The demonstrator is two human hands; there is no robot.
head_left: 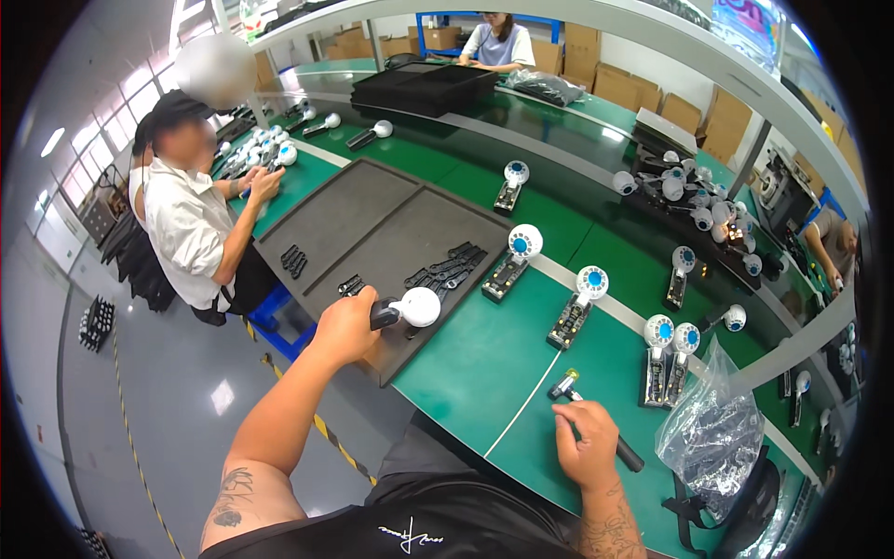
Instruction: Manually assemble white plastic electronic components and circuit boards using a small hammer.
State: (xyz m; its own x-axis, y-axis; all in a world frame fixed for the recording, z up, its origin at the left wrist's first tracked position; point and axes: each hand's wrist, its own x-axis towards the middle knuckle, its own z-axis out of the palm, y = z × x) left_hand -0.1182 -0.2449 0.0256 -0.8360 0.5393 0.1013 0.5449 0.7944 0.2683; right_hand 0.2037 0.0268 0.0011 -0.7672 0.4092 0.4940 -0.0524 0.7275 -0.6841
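My left hand (pixel 346 326) is closed around the dark handle of what looks like a handheld fan (pixel 421 307) with a round white head, over the near edge of a grey tray (pixel 335 210). Black handle-shaped plastic parts (pixel 449 270) lie in that tray in small groups. At the right, my right hand (pixel 589 443) is curled over the handle of a small hammer (pixel 566 382) with a yellowish tip; its black grip sticks out past the hand. Beyond it on the green table stand fans with blue centres and exposed circuit boards, such as one fan (pixel 579 307) and another (pixel 512 265).
A clear plastic bag (pixel 712 429) and a black strap bag lie at the right. Across the dark conveyor are a heap of fans (pixel 694 196) and stacked black trays (pixel 424 88). A person in white (pixel 191 214) works at the left; others are farther off. A metal frame rail crosses above.
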